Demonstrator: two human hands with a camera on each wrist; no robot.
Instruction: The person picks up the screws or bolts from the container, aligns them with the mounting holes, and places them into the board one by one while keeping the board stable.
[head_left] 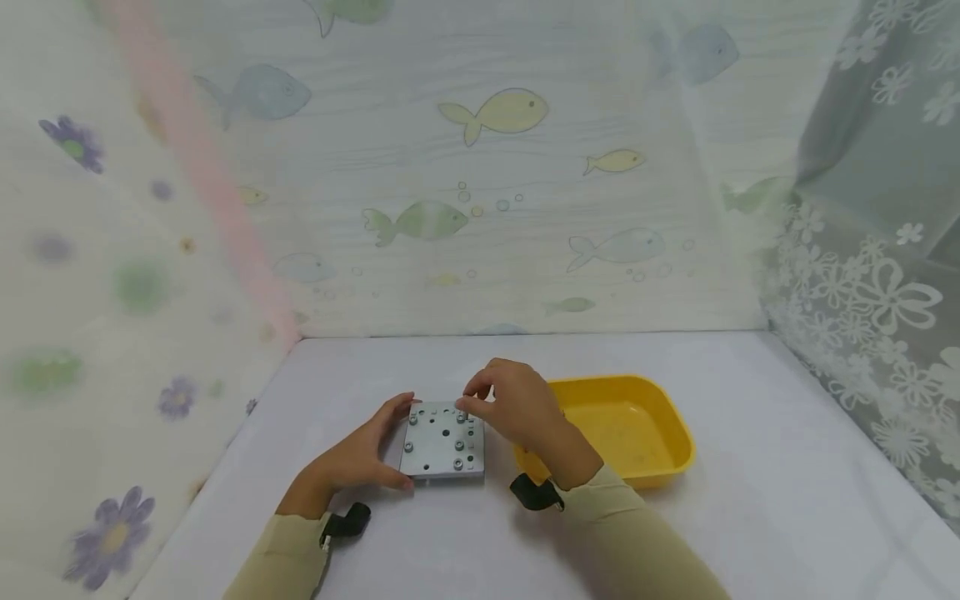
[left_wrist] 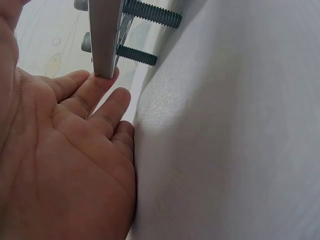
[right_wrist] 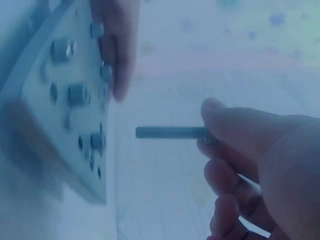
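Note:
A silver metal plate (head_left: 433,450) with several holes and socket head bolts (head_left: 459,446) lies left of the middle of the table. My left hand (head_left: 360,454) grips it along its left side, thumb at the near corner and fingers at the far one. Below the plate, threaded bolt shanks (left_wrist: 152,13) stick out in the left wrist view, and fingertips (left_wrist: 107,75) touch the plate's edge. Over the plate's far right corner, my right hand (head_left: 521,408) pinches a loose bolt (right_wrist: 170,132) by its head. That bolt's threaded end points toward the plate, apart from it.
A yellow plastic tray (head_left: 686,433) stands right of the plate, partly behind my right forearm. White cloth covers the table (head_left: 780,467). Patterned curtains (head_left: 495,250) enclose the back and both sides.

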